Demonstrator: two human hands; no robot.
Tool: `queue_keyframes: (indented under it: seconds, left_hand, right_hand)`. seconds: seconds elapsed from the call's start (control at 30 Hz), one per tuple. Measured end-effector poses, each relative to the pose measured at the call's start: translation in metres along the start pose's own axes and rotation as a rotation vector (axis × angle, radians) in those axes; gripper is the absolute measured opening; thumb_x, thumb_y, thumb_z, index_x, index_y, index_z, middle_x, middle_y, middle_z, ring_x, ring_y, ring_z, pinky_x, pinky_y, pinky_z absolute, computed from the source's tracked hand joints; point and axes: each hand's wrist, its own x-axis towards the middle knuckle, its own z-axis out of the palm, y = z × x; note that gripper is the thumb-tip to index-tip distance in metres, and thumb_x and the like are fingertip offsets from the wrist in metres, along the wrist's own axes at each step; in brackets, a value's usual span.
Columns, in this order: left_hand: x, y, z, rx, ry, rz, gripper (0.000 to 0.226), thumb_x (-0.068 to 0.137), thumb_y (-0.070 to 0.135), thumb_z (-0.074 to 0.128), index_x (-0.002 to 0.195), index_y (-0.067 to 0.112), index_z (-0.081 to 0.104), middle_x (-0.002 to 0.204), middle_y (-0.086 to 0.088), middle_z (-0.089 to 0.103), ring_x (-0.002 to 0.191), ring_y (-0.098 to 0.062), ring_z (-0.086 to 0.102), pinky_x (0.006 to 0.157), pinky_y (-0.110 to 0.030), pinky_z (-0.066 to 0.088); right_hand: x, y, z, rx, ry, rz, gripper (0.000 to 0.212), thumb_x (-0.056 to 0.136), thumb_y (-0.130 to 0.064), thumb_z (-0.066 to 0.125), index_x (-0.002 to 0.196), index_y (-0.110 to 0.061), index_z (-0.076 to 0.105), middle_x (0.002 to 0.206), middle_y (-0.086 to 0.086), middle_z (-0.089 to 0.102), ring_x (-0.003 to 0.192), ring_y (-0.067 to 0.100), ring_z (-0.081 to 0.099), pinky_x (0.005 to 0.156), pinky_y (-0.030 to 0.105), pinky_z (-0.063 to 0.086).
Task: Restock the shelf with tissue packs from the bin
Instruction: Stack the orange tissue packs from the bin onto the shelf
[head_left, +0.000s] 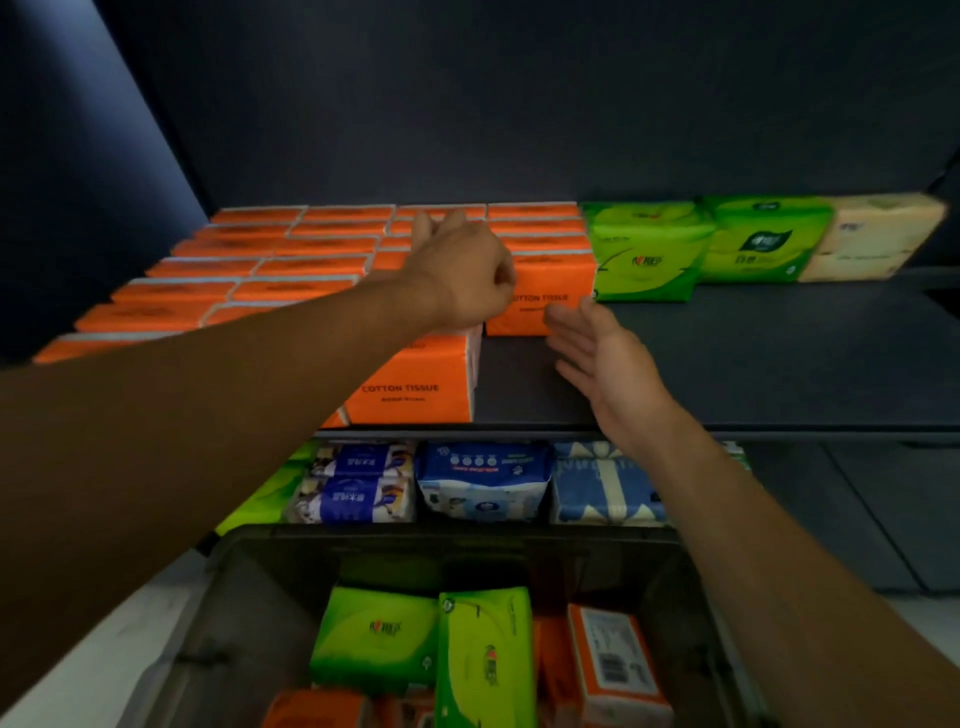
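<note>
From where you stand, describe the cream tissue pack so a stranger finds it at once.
Look at the upper shelf, along its back. Past the orange packs and the two green packs, the cream tissue pack stands at the far right end. It alone is pale beige.

Bare shelf right of orange packs, before green packs.

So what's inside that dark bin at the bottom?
In the bin, two green tissue packs lie on top, with orange packs beside and in front of them, one showing a barcode label. Anything underneath them, and the bin's floor, is covered.
</note>
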Motion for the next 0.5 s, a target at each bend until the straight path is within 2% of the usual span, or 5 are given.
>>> queue_keyframes:
  seconds: [0.13, 0.27, 0.33, 0.43, 0.5]
  left_hand:
    - [-0.016, 0.008, -0.007, 0.050, -0.174, -0.013, 0.036, 0.088, 0.038, 0.051, 0.123, 0.039, 0.057, 0.128, 0.000, 0.052, 0.127, -0.026, 0.030, 0.100, -0.042, 0.021]
    - [-0.034, 0.014, -0.017, 0.012, -0.243, 0.005, 0.033, 0.091, 0.041, 0.050, 0.123, 0.041, 0.056, 0.126, 0.001, 0.052, 0.128, -0.022, 0.030, 0.100, -0.038, 0.022]
    - [-0.043, 0.019, -0.027, -0.098, -0.307, 0.035, 0.034, 0.093, 0.037, 0.052, 0.126, 0.035, 0.056, 0.130, -0.001, 0.052, 0.127, -0.022, 0.037, 0.103, -0.034, 0.029]
    - [-0.060, 0.030, -0.047, -0.267, -0.370, 0.088, 0.032, 0.094, 0.024, 0.055, 0.125, 0.021, 0.059, 0.125, -0.003, 0.059, 0.114, -0.016, 0.054, 0.094, -0.024, 0.041]
    - [-0.071, 0.037, -0.060, -0.354, -0.355, 0.105, 0.026, 0.094, 0.018, 0.054, 0.118, 0.019, 0.062, 0.116, -0.004, 0.064, 0.100, -0.014, 0.060, 0.091, -0.026, 0.046]
  right_hand:
    - [-0.021, -0.007, -0.002, -0.032, -0.038, -0.007, 0.040, 0.103, -0.039, 0.033, 0.124, -0.021, 0.060, 0.129, -0.001, 0.061, 0.116, 0.014, 0.057, 0.105, 0.034, 0.037]
    - [-0.043, -0.012, -0.006, -0.086, -0.067, -0.016, 0.032, 0.103, -0.030, 0.037, 0.123, -0.021, 0.060, 0.117, 0.000, 0.068, 0.105, 0.016, 0.064, 0.095, 0.032, 0.048]
    - [-0.055, -0.018, -0.010, -0.091, -0.068, -0.006, 0.033, 0.104, -0.032, 0.033, 0.118, -0.020, 0.061, 0.112, 0.002, 0.070, 0.103, 0.019, 0.065, 0.092, 0.033, 0.051]
    - [-0.072, -0.029, -0.017, -0.118, -0.069, 0.002, 0.039, 0.105, -0.038, 0.030, 0.113, -0.018, 0.062, 0.108, 0.004, 0.071, 0.099, 0.021, 0.066, 0.090, 0.035, 0.053]
    - [-0.086, -0.036, -0.022, -0.180, -0.078, -0.009, 0.040, 0.104, -0.040, 0.031, 0.112, -0.016, 0.063, 0.106, 0.004, 0.071, 0.097, 0.022, 0.067, 0.089, 0.036, 0.053]
